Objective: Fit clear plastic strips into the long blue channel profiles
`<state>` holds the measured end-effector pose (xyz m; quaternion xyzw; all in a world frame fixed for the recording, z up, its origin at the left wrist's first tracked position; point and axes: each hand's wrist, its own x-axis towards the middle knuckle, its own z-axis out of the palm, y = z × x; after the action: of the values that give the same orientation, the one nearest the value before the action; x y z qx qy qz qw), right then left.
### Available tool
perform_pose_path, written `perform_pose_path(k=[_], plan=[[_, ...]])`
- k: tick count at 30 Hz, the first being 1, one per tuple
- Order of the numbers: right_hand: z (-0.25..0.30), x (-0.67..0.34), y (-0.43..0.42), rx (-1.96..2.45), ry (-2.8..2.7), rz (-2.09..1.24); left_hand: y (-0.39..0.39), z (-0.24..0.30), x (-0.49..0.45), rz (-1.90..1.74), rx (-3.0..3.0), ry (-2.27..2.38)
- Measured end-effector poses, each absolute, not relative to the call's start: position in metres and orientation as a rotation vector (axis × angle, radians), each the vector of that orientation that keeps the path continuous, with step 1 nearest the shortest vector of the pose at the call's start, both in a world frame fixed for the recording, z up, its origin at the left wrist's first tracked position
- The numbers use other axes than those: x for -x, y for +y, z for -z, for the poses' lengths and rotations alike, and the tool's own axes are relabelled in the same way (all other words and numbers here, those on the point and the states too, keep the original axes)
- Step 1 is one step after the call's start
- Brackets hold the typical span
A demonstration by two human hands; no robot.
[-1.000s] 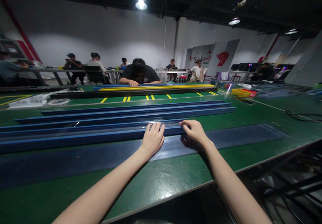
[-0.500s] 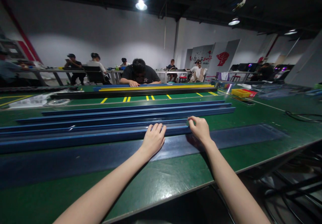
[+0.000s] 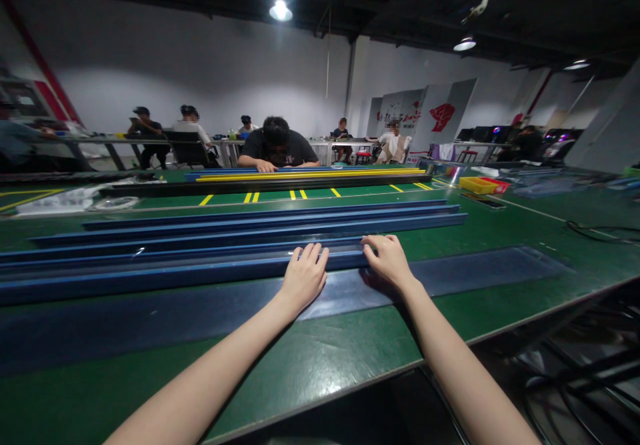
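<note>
Lying nearest is a flat, see-through plastic strip (image 3: 345, 292). Behind it, the left hand (image 3: 306, 275) is spreading loosely over a long blue trough (image 3: 175, 277); the right hand (image 3: 390, 258) is curling at its end, and I can't tell its grip.

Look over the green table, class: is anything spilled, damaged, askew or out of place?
Nothing looks spilled or damaged. The black cable lies in loose loops on the table at right, and whitish crumpled material sits at far left; both look untidy compared with the roughly parallel blue strips.

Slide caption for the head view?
Left hand and right hand at a blue channel; flat strip nearer, green table beneath.
</note>
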<state>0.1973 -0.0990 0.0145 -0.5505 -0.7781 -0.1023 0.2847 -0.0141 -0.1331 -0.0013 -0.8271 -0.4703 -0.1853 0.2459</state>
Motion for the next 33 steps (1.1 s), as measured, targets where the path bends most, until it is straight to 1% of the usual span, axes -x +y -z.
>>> perform_pose_path(k=[7, 11, 16, 19, 28, 33], plan=[[-0.017, -0.191, -0.104, 1.307, -2.224, 0.209, -0.132, 0.003, 0.014, 0.515, 2.278, -1.248], [-0.015, -0.194, -0.1, 1.405, -2.149, 0.256, -0.131, 0.003, 0.015, 0.527, 2.28, -1.233], [-0.014, -0.205, -0.094, 1.566, -1.869, 0.275, -0.131, 0.003, 0.015, 0.534, 2.289, -1.226], [-0.014, -0.213, -0.091, 1.615, -1.744, 0.197, -0.132, 0.001, 0.014, 0.524, 2.29, -1.238], [-0.011, -0.217, -0.088, 1.669, -1.758, -0.014, -0.134, 0.0, 0.013, 0.52, 2.247, -1.267], [-0.012, -0.217, -0.089, 1.619, -1.736, -0.132, -0.135, 0.0, 0.013, 0.481, 2.235, -1.177]])
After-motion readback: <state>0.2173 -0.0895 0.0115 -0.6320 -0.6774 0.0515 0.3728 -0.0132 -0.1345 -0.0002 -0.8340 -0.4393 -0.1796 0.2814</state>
